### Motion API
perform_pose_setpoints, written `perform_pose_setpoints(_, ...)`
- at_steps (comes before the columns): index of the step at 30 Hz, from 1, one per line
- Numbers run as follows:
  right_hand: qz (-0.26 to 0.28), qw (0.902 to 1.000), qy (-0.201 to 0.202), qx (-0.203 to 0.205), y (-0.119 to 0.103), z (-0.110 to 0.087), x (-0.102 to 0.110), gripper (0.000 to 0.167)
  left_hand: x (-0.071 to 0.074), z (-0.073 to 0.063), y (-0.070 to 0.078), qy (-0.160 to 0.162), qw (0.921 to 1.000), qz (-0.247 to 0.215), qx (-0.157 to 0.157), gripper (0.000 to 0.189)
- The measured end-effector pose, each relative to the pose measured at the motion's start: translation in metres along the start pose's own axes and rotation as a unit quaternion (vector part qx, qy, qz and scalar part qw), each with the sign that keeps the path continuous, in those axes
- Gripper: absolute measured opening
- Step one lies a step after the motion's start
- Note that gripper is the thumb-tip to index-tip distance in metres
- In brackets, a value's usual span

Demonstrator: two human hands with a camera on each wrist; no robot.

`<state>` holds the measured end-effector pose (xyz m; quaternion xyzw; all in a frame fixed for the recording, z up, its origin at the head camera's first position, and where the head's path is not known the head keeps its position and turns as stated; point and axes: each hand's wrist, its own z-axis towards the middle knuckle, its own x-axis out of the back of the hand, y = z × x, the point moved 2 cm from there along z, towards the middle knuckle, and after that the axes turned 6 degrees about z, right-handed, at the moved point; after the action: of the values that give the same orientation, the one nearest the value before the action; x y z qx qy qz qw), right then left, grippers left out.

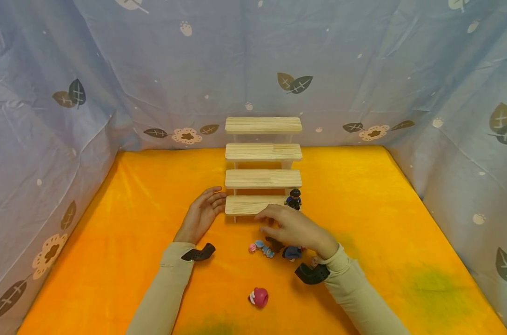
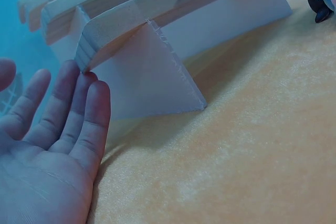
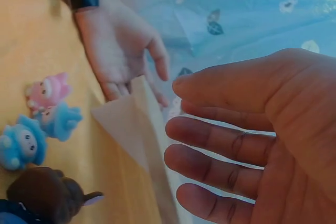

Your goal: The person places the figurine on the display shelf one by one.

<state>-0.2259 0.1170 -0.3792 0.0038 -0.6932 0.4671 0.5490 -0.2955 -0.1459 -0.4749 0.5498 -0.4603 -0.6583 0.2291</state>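
Observation:
A wooden shelf [image 1: 247, 204] with several stepped planks on white supports stands ahead. At the left end of its lowest plank, my left hand [image 1: 201, 216] rests its fingertips against the edge, palm turned inward, as the left wrist view confirms. My right hand [image 1: 297, 228] hovers over the front of that plank, fingers loosely bent and holding nothing. A small figurine [image 1: 294, 199] with a black hat stands on the plank's right end. Below the right hand lie a pink figurine [image 3: 48, 90], blue figurines [image 3: 23, 142], a brown long-eared figurine [image 3: 44, 195] and a dark blue figurine [image 1: 292, 252], partly hidden.
Nearer to me lies a magenta figurine [image 1: 259, 297] with a white part. An orange cloth [image 1: 98, 260] covers the surface. Patterned blue-grey fabric [image 1: 174, 70] hangs behind the shelf and along both sides.

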Motion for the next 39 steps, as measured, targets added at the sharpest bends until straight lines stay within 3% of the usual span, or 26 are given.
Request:
perform_pose_setpoints(6,-0.016,0.9999,-0.002,-0.001,0.002,0.003,-0.006,0.029,0.000,0.000,0.001,0.001,0.9999,0.010,0.003,0.053)
perform_pose_setpoints(17,-0.006,0.9997,-0.023,-0.002,0.007,0.006,-0.014,0.030,0.000,0.000,0.001,0.006,0.9999,0.012,0.009,0.048)
perform_pose_setpoints(30,0.011,0.9964,-0.082,-0.020,0.012,0.010,-0.027,0.033,0.000,0.001,0.001,0.009,0.9999,0.012,0.007,0.040)
perform_pose_setpoints(39,-0.016,0.9955,-0.091,-0.021,0.009,0.010,-0.032,0.034,0.000,0.001,0.000,0.012,0.9998,0.009,0.009,0.040)
